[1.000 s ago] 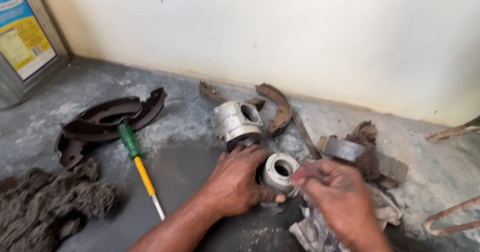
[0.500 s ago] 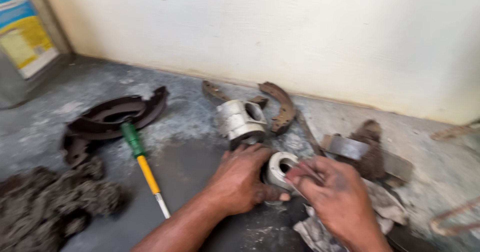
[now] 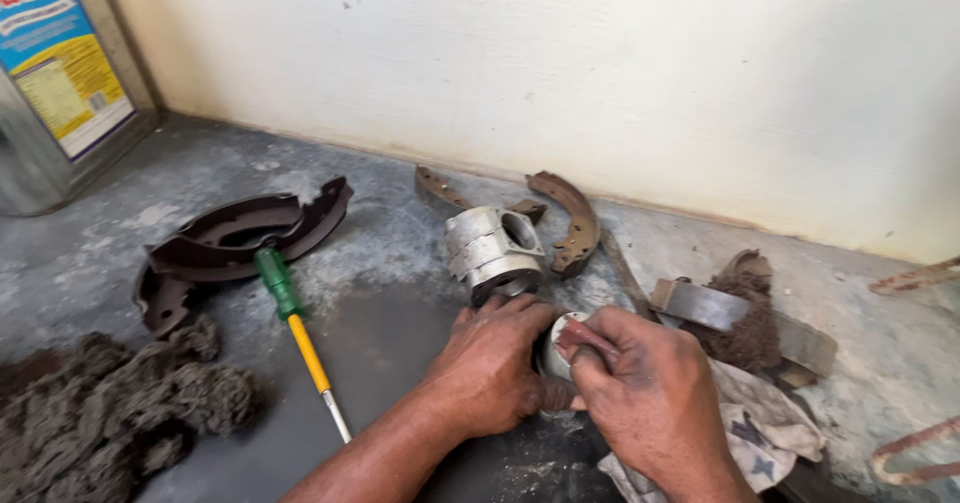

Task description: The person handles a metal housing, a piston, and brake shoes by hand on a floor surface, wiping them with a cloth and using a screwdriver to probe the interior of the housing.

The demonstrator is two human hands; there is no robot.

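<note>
My left hand [image 3: 490, 368] grips a small round metal cylinder part [image 3: 558, 345] on the grey floor. My right hand [image 3: 650, 403] presses down on top of that same part, fingers curled over its rim, so most of it is hidden. Just beyond my hands stands a second, larger silver metal cylinder housing [image 3: 492, 248], apart from both hands.
A green-handled screwdriver [image 3: 295, 328] with a yellow shaft lies to the left. Dark brake shoes [image 3: 240, 238] and a pile of dirty cotton waste [image 3: 110, 413] lie further left. Rusty brake shoes [image 3: 570, 218] rest by the wall. A rag [image 3: 760, 428] and metal pieces [image 3: 705, 303] lie at the right. A tin can [image 3: 55, 83] stands far left.
My right hand has closed over the top of the small cylinder, covering the opening that showed earlier. My left hand keeps its grip.
</note>
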